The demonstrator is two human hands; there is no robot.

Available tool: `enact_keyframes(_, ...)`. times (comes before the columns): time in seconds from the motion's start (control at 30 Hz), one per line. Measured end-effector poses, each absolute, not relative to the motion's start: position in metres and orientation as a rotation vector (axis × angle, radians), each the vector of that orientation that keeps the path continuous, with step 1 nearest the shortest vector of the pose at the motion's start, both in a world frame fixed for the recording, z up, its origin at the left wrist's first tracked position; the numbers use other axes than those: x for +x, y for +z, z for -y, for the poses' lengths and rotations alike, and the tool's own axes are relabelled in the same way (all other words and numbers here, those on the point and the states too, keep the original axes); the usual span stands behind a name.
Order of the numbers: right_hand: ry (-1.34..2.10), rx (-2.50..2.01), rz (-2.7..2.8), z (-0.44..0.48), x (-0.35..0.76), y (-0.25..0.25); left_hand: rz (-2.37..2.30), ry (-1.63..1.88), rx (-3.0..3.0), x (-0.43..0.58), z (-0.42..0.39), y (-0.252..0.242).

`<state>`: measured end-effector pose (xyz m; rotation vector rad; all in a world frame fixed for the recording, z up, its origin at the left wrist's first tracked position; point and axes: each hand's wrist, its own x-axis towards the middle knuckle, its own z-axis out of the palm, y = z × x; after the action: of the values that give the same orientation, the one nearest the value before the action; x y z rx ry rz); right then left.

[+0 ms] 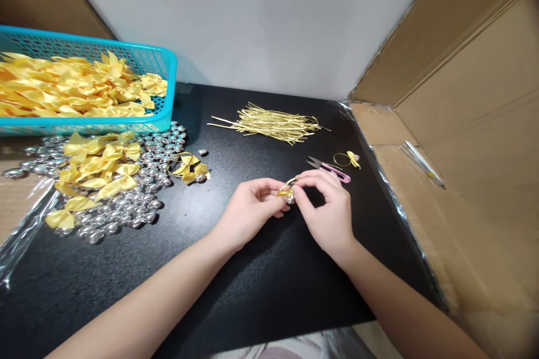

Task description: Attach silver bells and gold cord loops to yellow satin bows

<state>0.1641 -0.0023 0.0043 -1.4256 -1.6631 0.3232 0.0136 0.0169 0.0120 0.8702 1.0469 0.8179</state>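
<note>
My left hand [251,206] and my right hand [328,207] meet over the middle of the black table [236,286]. Both pinch one small piece [287,190]: a yellow ribbon bow with a gold wire loop and a silver bead under it. The fingers of each hand are closed on it. Just beyond my right hand lie pink-handled snips [328,168] and a finished bow on a gold loop [347,159].
A bundle of gold wire ties [273,123] lies at the back. To the left are silver beads [147,179], loose yellow bows [96,165], and a turquoise basket [162,118] full of bows. An open cardboard box [463,179] stands at the right.
</note>
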Motion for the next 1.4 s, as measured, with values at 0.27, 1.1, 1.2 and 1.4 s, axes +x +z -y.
enact_keyframes(0.27,0.411,-1.420,1.599,0.0039,0.1610,0.0047,-1.031,0.812,0.822,0.0140,-0.0174,0.0118)
enact_keyframes(1.1,0.756,-1.404,1.399,0.0018,0.1614,0.0035,-1.000,0.812,0.905,0.0148,-0.0161,0.0115)
enact_keyframes(1.2,0.804,-1.402,1.390,0.0010,0.1619,0.0027,-0.995,0.804,0.905,0.0142,-0.0168,0.0107)
enact_keyframes(1.4,0.952,-1.390,1.312,0.0006,0.1626,0.0010,-0.995,0.783,0.931,0.0135,-0.0174,0.0090)
